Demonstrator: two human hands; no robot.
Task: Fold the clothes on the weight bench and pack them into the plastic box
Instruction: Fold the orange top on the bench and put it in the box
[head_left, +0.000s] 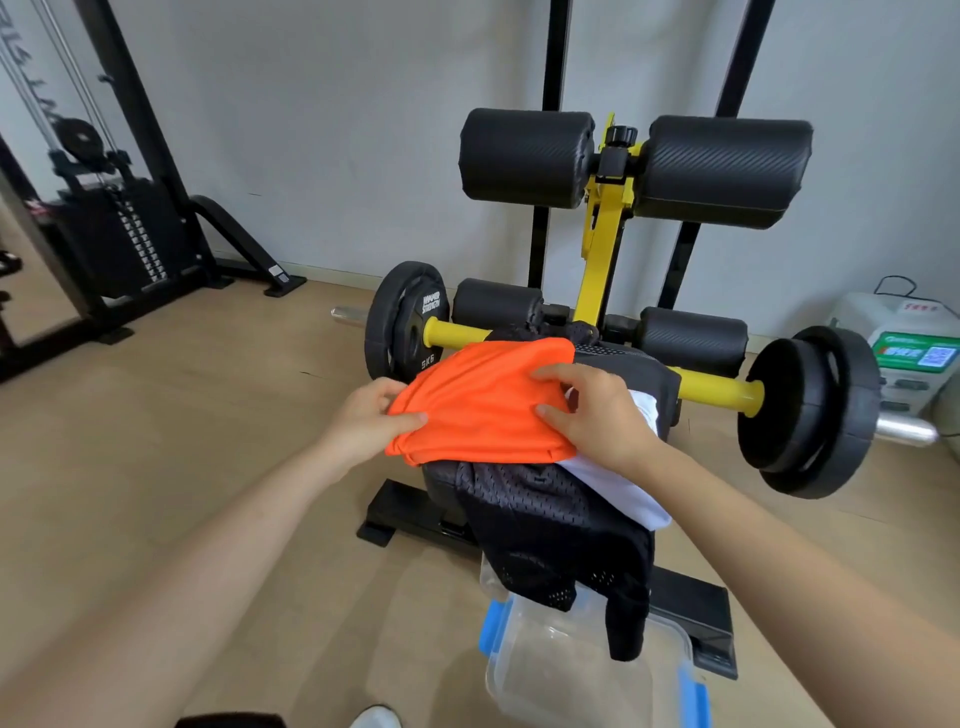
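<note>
**Both hands on the orange garment atop the bench pile**

Both forearms reach forward and slightly inward from the bottom corners of the view, bare to the wrist. The left hand (371, 415) pinches the left edge of the orange garment (483, 405), thumb on top and fingers curled beneath the cloth. The right hand (597, 415) grasps the garment's right side, palm down, with forefinger and thumb spread over the fabric; its other fingers are tucked out of sight.

The orange garment lies stretched between the two hands, flat and partly folded, on top of the other clothes on the weight bench (605, 249). Under it a black mesh garment (545, 514) drapes over the near end of the bench and hangs down, its lower hem dangling into the clear plastic box (561, 675). A white garment (621, 486) pokes out beneath the right wrist, between the orange and the black cloth. The box stands open on the wooden floor (182, 467) just in front of the bench foot, with blue clips on its sides.

Beyond the pile rise the bench's yellow post and black foam rollers (524, 156). A weight plate (405, 322) sits on the yellow bar at the left, and two more plates (810, 410) close beside the right forearm. A cable machine (119, 234) stands far left, and a white and green device (909, 353) at the far right wall.
</note>
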